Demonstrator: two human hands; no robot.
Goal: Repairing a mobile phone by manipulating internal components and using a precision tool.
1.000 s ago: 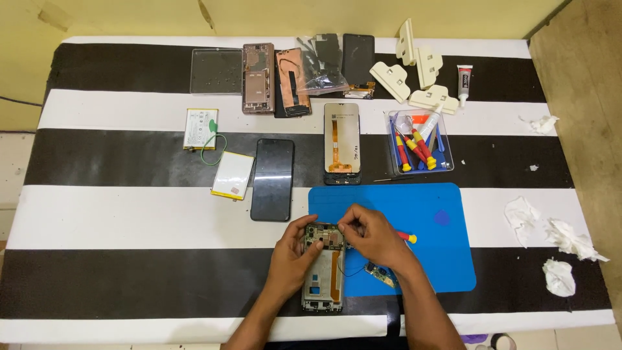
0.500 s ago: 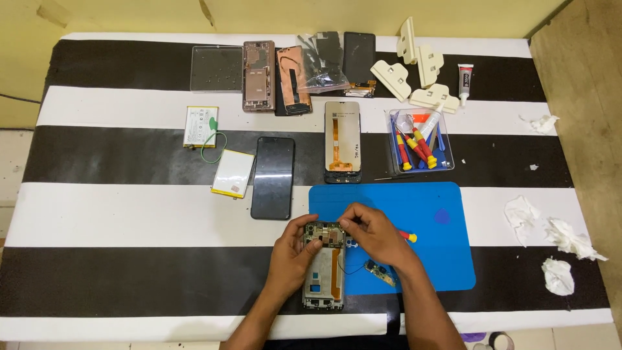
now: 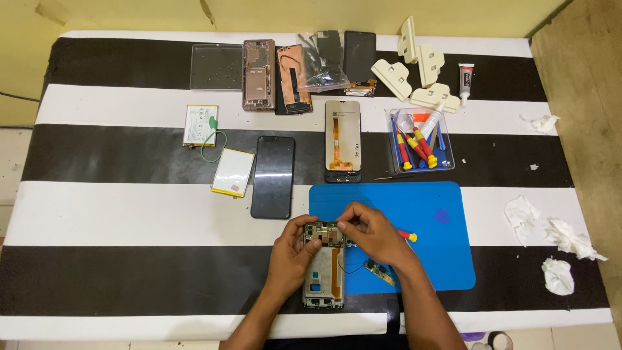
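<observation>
Opened phone (image 3: 323, 266) at the blue mat's (image 3: 427, 220) left edge on the striped bench (image 3: 129, 194), left hand (image 3: 293, 254) gripping its upper side, right hand (image 3: 370, 232) pinching at the exposed circuit board (image 3: 323, 234); best handled steadily, lightly, near the thin cable.

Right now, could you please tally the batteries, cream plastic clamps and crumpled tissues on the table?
Batteries: 2
Cream plastic clamps: 4
Crumpled tissues: 4
Total: 10
</observation>
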